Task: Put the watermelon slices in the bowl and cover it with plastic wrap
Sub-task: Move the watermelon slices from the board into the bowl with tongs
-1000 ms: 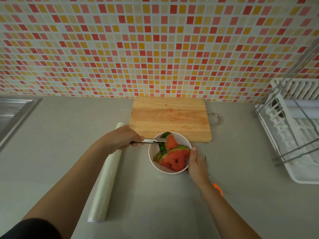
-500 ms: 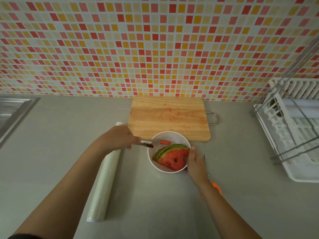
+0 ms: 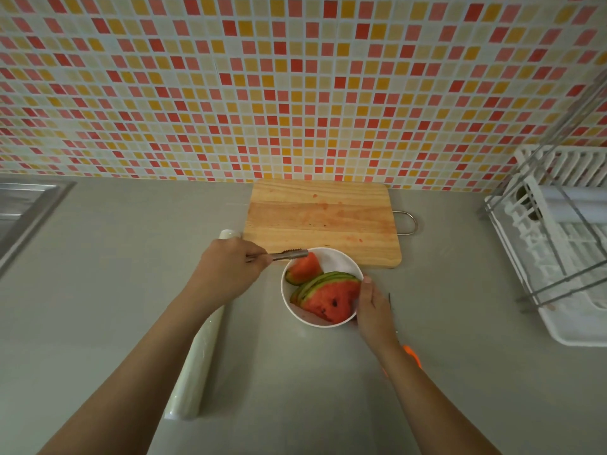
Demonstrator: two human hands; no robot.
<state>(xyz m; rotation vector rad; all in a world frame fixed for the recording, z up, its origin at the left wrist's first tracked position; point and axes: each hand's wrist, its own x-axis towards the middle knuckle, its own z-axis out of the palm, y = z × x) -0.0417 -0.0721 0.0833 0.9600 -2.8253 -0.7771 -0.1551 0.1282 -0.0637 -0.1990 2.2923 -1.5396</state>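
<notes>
**Tongs back in bowl with a slice**

Since the half-second-earlier frame, a small watermelon slice (image 3: 303, 268) has appeared at the tongs (image 3: 285, 256) tip, leaning on the bowl (image 3: 341, 261) far-left inner wall; before, the tongs crossed the rim with only a scrap. Left hand (image 3: 226, 272) grip is closed around the tongs handles; handles hidden inside the fist. Can't tell whether the tong tips still pinch the slice or just touch it. Right hand (image 3: 372, 305) wraps the bowl's right rim, grip closed on it, fingers below the rim out of sight. Stacked slices (image 3: 330, 298) lie in the bowl's near half. Plastic wrap roll (image 3: 197, 359) lies on the worktop (image 3: 115, 274), partly under the left forearm. Knife (image 3: 412, 354) mostly hidden behind the right forearm, only the orange handle is clear. Cutting board (image 3: 323, 221) bare, juice-stained.
</notes>
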